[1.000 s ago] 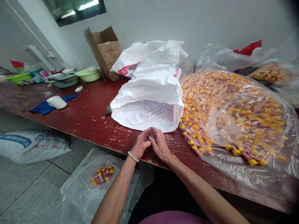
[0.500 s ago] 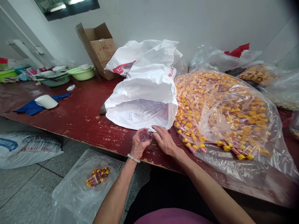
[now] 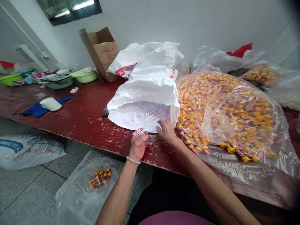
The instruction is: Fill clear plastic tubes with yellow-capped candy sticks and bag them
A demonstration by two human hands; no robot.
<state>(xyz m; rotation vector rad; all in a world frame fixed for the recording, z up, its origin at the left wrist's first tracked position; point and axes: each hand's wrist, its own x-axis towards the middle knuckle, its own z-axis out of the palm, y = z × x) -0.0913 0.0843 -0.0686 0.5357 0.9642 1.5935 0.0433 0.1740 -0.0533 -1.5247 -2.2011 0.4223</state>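
**Hands parted since last frame; right hand (image 3: 167,131) now at sack lip**

Left hand (image 3: 139,146), palm up at the front edge of the red bench (image 3: 77,125), wears one bead bracelet (image 3: 133,160); its fingers curl around clear plastic tubes (image 3: 138,135), count unclear. Right-hand fingers rest on the lip of one white woven sack (image 3: 142,117); pinch or mere touch, cannot tell. Loose tubes (image 3: 145,114) fill it, uncountable. One clear bag of yellow-capped tubes (image 3: 225,109) lies just right. One cardboard box (image 3: 100,51) stands beyond, near the far bench edge.

Worn red table (image 3: 77,109) bearing white sack (image 3: 140,90), clear bag (image 3: 234,115).
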